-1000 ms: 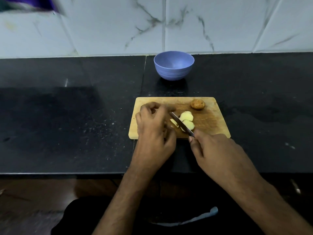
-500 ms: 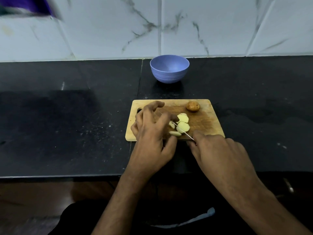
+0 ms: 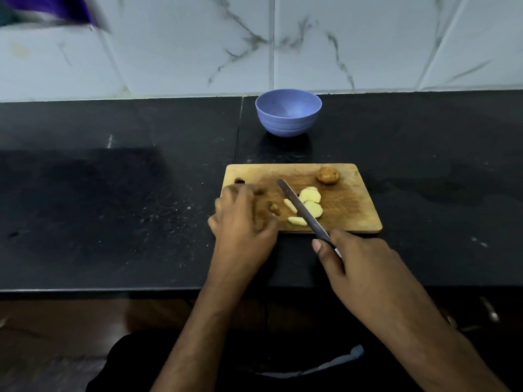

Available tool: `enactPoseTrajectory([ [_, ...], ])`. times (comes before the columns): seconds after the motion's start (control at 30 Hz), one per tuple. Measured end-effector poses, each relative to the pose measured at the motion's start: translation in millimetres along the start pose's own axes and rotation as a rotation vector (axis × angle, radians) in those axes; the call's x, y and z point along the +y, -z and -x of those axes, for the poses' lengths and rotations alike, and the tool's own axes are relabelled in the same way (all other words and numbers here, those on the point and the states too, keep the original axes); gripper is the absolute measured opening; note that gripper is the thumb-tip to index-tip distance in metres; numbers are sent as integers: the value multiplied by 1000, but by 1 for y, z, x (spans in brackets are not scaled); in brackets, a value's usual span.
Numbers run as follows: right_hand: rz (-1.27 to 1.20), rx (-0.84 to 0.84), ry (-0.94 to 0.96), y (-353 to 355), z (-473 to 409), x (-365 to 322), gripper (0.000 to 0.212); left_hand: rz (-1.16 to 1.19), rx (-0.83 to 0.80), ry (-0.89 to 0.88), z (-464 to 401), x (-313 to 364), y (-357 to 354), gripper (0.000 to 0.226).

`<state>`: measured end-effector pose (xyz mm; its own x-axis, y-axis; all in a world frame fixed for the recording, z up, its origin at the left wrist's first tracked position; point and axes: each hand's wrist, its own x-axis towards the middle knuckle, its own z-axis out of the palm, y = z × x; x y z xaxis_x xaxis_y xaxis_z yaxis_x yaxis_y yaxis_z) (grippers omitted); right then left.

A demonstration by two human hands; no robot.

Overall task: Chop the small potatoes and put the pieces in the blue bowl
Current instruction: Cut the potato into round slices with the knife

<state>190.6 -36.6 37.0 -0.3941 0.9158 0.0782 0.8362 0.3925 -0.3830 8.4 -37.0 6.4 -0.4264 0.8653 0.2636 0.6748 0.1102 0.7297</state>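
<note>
Head view, near edge of the counter (image 3: 113,222) first: my right hand (image 3: 365,267) is closed round the knife (image 3: 302,212) handle, blade now slanting across the cutting board (image 3: 351,210) over the slices, flatter than half a second back when only its thin edge showed. My left hand (image 3: 243,230) has slid towards the board's left edge, fingers curled and blurred; it seems to pinch a small brown potato end (image 3: 274,208), though I cannot tell for sure. I'd say that potato is done. Pale slices (image 3: 310,203), four or five, lie mid-board near its front edge, cut faces creamy. Whole small potato (image 3: 327,175) waits at the far right corner, skin on. Beyond, the blue bowl (image 3: 288,113) sits empty by the wall.
</note>
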Motion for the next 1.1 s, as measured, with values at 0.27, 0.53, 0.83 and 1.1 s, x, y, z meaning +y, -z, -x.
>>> enactPoseTrajectory([
  [0.27,-7,-28,-6,-2,-6,-4,27,-135,24,45,-8,4,-10,13],
  [0.53,-19,-92,-14,-1,5,-15,26,71,83,20,-7,-3,-5,15],
  [0.83,63,-118,-15,-9,1,-29,27,-57,107,50,-1,3,-7,10],
  [1.1,110,-205,-33,-6,0,-37,19,-111,87,65,-2,4,-6,7],
])
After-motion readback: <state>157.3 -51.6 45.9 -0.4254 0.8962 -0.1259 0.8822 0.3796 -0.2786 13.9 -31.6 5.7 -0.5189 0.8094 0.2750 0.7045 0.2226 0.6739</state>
